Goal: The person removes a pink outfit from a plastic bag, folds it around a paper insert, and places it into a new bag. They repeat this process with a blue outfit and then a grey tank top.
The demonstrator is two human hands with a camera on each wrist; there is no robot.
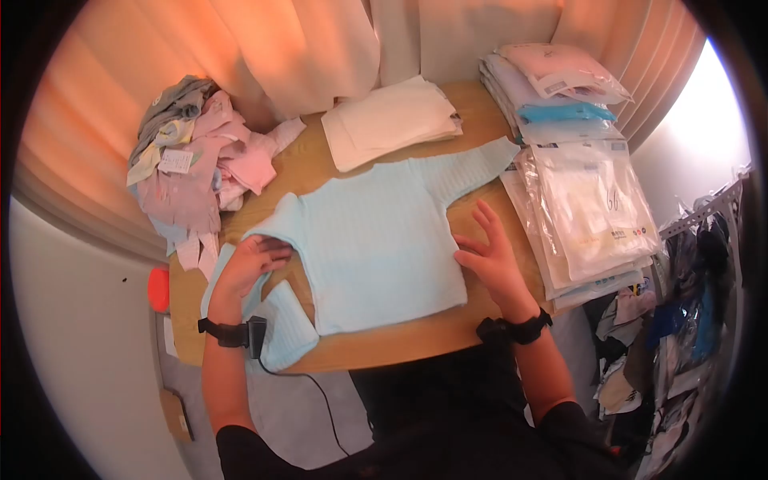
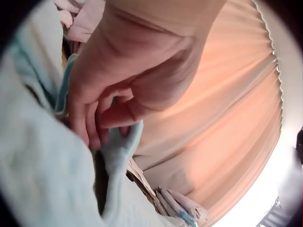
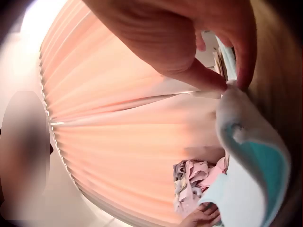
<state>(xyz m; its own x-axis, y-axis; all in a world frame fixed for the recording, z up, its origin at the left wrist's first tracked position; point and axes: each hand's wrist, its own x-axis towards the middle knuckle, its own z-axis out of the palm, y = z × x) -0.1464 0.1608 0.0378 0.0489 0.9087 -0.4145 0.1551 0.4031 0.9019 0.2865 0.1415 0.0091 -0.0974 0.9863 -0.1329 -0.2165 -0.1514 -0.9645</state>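
One pale-blue long-sleeved top (image 1: 384,248)

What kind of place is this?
Probably a small corner for sorting or packing clothes: a light blue top lies spread on a wooden table, between a loose heap of clothes and stacked plastic packages.

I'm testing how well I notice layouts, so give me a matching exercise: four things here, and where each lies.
1. Light blue sweater
2. White flat stack
3. Clear-bagged packages
4. Loose clothes heap

A. Right side of the table
B. Far side, middle
C. Left side
D. Centre, laid out

Pairs: 1-D, 2-B, 3-A, 4-C
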